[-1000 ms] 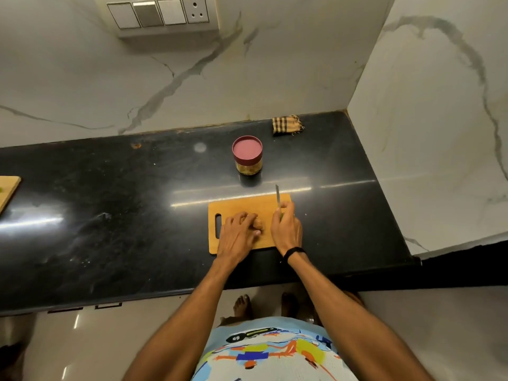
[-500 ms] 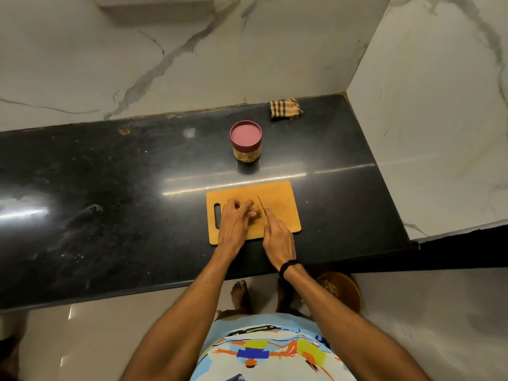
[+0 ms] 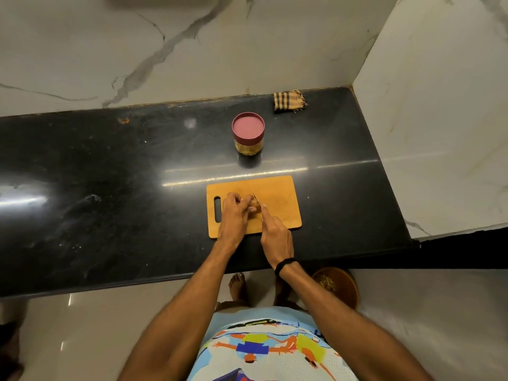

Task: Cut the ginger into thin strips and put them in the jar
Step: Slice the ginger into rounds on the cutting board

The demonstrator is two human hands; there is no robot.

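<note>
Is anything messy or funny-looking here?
Mostly tidy. A brown bowl with bits in it sits on the floor by the person's feet, an odd spot for it. The counter has an orange stain near the wall and a pale smudge to its right.

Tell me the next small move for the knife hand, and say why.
Probably press the knife down through the ginger for one thin slice. The right hand has the blade set at the ginger's right edge, the left hand pins it on the board, and no cut strips show yet; the jar has its lid on.
</note>
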